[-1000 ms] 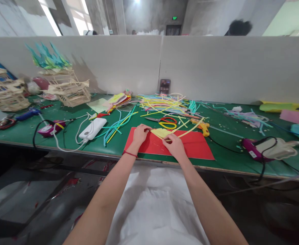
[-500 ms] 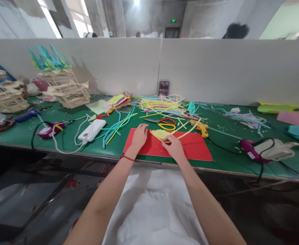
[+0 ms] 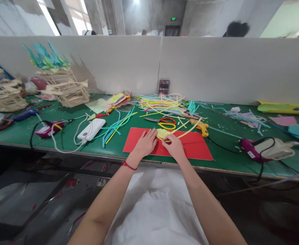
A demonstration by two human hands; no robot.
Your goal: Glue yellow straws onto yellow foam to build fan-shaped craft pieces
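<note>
A red sheet [image 3: 190, 146] lies at the near edge of the green table [image 3: 24, 136]. On it rests a small yellow piece made of foam strips [image 3: 163, 133], with a long yellow strip [image 3: 190, 130] running off to the upper right. My left hand [image 3: 146, 143] lies flat on the red sheet, fingers stretched toward the yellow piece's left edge. My right hand [image 3: 173, 145] pinches the yellow strip at the piece's lower right edge. Red-and-yellow scissors [image 3: 164, 122] lie just beyond the sheet.
A heap of coloured foam strips [image 3: 162, 103] lies behind the scissors. An orange glue gun [image 3: 203, 128] sits right of the piece, a purple glue gun [image 3: 251, 149] farther right, another [image 3: 47, 129] and a white power bank [image 3: 92, 129] left. Wooden-stick models [image 3: 67, 90] stand far left. A grey partition [image 3: 216, 68] backs the table.
My left hand has slid right and toward me, from the yellow piece's upper left to flat beside it. The right hand has stayed at the strip.
</note>
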